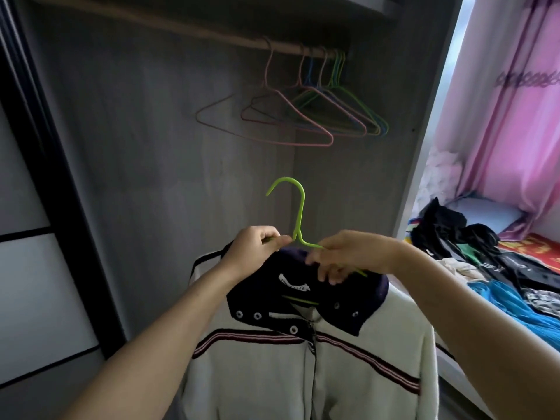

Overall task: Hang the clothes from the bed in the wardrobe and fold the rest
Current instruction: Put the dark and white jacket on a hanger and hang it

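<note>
Cream jacket (303, 374) with its navy collar hangs on the green hanger (298, 213), held before the open wardrobe (151, 147). My left hand (257, 247) pinches the hanger's left shoulder; my right hand (342, 256) grips wire and collar, fingers curled. More clothes (472, 247) lie on the bed (533, 250).

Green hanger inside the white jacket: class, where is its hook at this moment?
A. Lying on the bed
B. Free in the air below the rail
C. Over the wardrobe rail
B: the green hanger is gripped by both hands, its hook well below the rail.
</note>
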`<act>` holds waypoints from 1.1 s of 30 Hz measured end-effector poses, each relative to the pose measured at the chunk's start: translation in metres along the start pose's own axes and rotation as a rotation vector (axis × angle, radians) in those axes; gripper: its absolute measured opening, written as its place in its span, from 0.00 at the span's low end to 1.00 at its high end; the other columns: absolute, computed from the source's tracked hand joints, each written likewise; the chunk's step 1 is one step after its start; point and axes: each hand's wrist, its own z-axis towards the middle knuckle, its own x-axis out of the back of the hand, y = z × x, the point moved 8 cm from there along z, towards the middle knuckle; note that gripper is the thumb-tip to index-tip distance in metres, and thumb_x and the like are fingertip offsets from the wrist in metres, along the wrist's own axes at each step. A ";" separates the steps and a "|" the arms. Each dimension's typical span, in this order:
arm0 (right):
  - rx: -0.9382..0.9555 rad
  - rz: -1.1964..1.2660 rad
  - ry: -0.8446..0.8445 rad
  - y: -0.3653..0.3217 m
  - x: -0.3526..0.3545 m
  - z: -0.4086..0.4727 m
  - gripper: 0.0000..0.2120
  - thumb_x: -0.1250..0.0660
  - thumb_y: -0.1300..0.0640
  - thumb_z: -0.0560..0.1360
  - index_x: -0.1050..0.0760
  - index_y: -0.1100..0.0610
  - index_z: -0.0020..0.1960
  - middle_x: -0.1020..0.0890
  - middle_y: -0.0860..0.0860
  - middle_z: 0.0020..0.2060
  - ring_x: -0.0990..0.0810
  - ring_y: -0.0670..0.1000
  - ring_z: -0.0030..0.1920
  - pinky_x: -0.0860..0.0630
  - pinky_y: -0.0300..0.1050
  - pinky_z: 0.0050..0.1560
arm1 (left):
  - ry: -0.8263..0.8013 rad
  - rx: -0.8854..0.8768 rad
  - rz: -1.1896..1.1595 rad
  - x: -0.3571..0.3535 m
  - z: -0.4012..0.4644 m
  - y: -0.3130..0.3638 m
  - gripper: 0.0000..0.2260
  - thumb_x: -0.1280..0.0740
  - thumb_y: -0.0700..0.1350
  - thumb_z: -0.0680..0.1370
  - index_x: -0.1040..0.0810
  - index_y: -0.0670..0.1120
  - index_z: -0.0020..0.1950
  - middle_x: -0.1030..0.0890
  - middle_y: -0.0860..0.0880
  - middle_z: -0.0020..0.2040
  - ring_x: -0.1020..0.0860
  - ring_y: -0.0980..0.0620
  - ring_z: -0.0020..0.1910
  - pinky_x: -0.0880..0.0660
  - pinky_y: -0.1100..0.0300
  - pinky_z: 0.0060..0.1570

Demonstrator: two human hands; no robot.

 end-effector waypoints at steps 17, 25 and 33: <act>0.227 0.666 0.053 -0.216 -0.004 0.189 0.14 0.51 0.68 0.81 0.29 0.64 0.43 0.33 0.52 0.31 0.40 0.41 0.17 0.46 0.30 0.15 | 0.694 0.233 -0.268 0.175 0.028 -0.048 0.05 0.41 0.46 0.82 0.26 0.49 0.53 0.23 0.53 0.53 0.25 0.52 0.56 0.32 0.66 0.53; 0.400 0.906 -0.168 -0.362 0.009 0.242 0.19 0.58 0.69 0.80 0.35 0.61 0.38 0.41 0.50 0.31 0.42 0.42 0.13 0.43 0.35 0.12 | 0.856 0.202 -0.444 0.223 0.044 -0.033 0.21 0.41 0.54 0.80 0.40 0.55 0.72 0.31 0.58 0.64 0.31 0.58 0.60 0.37 0.67 0.55; 0.387 1.021 -0.188 -0.424 -0.004 0.303 0.20 0.61 0.68 0.81 0.37 0.61 0.36 0.40 0.51 0.31 0.42 0.42 0.11 0.46 0.32 0.12 | 1.216 0.196 -0.508 0.288 0.056 -0.060 0.17 0.43 0.44 0.82 0.36 0.43 0.71 0.28 0.46 0.63 0.30 0.54 0.56 0.37 0.73 0.44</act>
